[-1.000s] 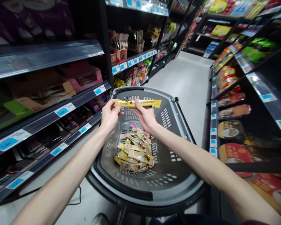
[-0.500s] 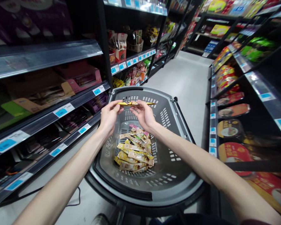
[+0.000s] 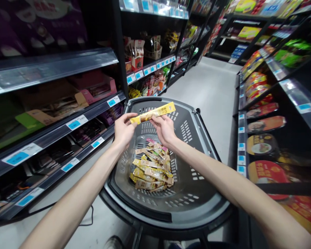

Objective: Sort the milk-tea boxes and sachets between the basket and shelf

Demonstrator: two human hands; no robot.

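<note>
A long yellow packet (image 3: 155,112) is held above the far part of a grey basket (image 3: 194,211), its printed face turned up and its right end raised. My left hand (image 3: 124,129) pinches the packet's left end between thumb and fingers. Closed on its lower edge near the middle is my right hand (image 3: 164,128). Below both hands, several yellow and beige packets (image 3: 152,169) lie in a loose pile on the basket floor, with a few pink ones at the pile's far side.
Dark shelves with blue and white price tags (image 3: 77,122) run along the left. On the right, shelves hold red bowls (image 3: 268,173) and bagged goods. A pale floor aisle (image 3: 202,83) stretches ahead. A black cable (image 3: 92,216) lies on the floor at lower left.
The yellow packet was edge-on and level; now its printed face shows and it slants up to the right. Both hands still hold it. The whole view has shifted slightly.
</note>
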